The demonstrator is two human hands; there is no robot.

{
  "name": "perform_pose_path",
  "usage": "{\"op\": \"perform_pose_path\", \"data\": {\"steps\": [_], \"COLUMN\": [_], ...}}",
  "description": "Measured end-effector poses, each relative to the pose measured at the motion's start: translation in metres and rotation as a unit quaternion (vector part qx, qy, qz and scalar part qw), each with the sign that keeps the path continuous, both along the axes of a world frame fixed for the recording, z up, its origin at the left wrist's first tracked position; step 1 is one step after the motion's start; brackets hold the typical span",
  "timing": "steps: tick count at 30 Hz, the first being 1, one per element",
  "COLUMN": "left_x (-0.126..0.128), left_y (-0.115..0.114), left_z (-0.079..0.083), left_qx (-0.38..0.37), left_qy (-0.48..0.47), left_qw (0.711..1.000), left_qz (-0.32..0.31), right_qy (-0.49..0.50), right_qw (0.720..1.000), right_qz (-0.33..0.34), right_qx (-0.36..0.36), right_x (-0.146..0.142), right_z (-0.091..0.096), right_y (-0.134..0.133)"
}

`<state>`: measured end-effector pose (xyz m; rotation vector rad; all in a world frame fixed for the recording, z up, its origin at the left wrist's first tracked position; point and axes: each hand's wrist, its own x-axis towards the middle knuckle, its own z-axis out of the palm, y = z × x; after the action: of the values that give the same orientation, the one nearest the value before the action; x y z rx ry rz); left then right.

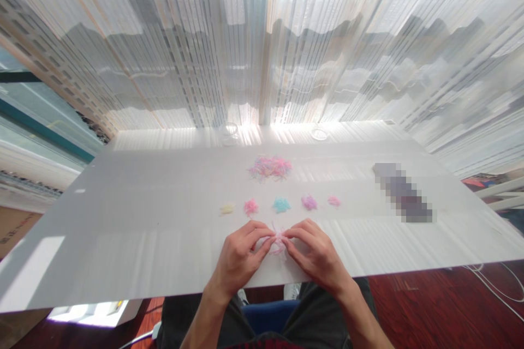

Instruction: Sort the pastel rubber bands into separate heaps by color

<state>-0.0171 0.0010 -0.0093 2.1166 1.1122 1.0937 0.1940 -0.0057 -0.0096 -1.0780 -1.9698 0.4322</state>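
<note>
My left hand (241, 253) and my right hand (315, 251) meet near the front edge of the white table (143, 218). The fingertips of both pinch a small bunch of pink elastic bands (278, 241) between them. Just beyond my hands lies a row of small sorted heaps: yellow (227, 209), pink (251, 206), teal (281, 205), purple (309, 202) and a smaller pink one (334, 201). Farther back sits a mixed pile of coloured bands (270, 167).
Two clear round dishes (230, 131) (319, 132) stand at the table's far edge against sheer white curtains. A blurred dark flat object (403, 192) lies on the right of the table. White cables (497, 289) run over the red-brown floor at right.
</note>
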Motion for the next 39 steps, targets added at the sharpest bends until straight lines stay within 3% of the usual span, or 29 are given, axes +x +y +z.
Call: {"op": "perform_pose_path", "data": {"steps": [39], "left_x": [-0.0002], "left_y": [0.0006], "left_z": [0.0015], "left_qx": [0.007], "left_qy": [0.000], "left_qw": [1.000], "left_qz": [0.001], "right_qy": [0.020], "right_qw": [1.000], "right_qz": [-0.003], "right_qx": [-0.004], "right_x": [0.0008], "right_z": [0.0021], "right_y": [0.0001]}}
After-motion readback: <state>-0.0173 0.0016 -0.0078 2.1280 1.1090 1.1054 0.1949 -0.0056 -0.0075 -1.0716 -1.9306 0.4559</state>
